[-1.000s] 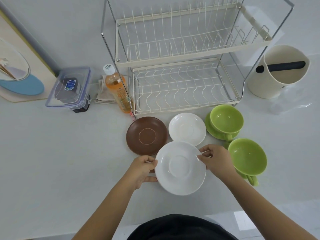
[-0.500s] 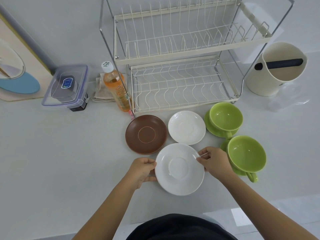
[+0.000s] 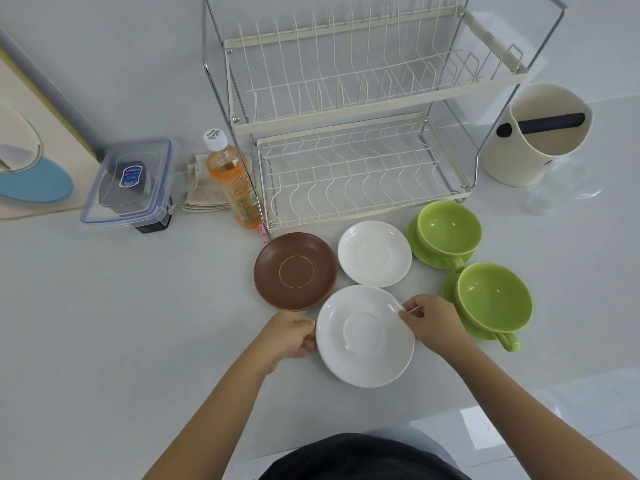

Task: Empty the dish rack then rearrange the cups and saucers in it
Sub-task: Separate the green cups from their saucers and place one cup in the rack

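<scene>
Two-tier dish rack (image 3: pixel 363 140) at the back of the table (image 3: pixel 121 323), both tiers bare. Just in front: brown saucer (image 3: pixel 295 271), small white saucer (image 3: pixel 374 253), two green cups on green saucers (image 3: pixel 449 227) (image 3: pixel 494 296). Juice bottle (image 3: pixel 232 180) beside the rack's left post, cream canister (image 3: pixel 535 133) to its right. Open table left of the saucers. Left hand (image 3: pixel 289 336) and right hand (image 3: pixel 431 318) grip opposite rims of the large white saucer (image 3: pixel 364 336), nearest the person.
</scene>
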